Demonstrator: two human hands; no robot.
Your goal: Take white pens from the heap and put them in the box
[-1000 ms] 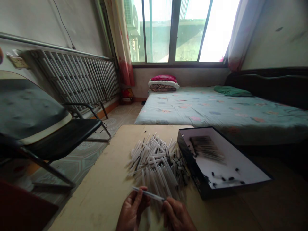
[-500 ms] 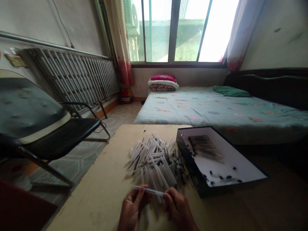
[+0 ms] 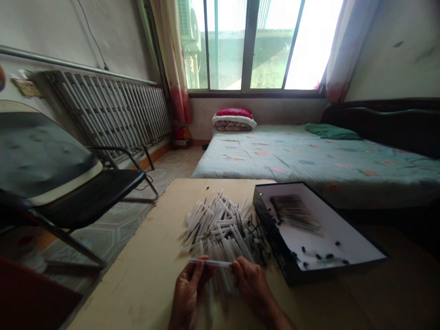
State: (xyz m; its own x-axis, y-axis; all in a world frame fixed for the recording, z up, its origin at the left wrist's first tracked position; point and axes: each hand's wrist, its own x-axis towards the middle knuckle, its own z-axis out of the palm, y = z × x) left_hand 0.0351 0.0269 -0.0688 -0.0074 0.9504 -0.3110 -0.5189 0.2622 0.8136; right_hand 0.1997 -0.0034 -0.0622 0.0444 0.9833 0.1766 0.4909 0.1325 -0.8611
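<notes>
A slim whitish pen [image 3: 216,263] lies roughly level between my two hands, above the near side of a heap. My left hand [image 3: 191,284] pinches its left part between thumb and fingers, with the tip sticking out past them. My right hand [image 3: 252,280] is closed around the pen's right end, which the fingers hide. Beyond and below my hands is the heap of translucent white pen barrels [image 3: 216,220]. Thin black pen parts [image 3: 256,238] are mixed in along the heap's right side.
An open shallow box [image 3: 347,229] with dark sides stands on the table [image 3: 137,261] at the right. Inside are a bundle of dark pens [image 3: 297,211] and several small black caps [image 3: 330,255]. A bed [image 3: 261,156] lies beyond the table, and a black chair [image 3: 89,195] stands left.
Both hands have risen slightly with the pen, which now lies closer to level. My right forearm has swung a little outward to the right. The view has shifted slightly.
</notes>
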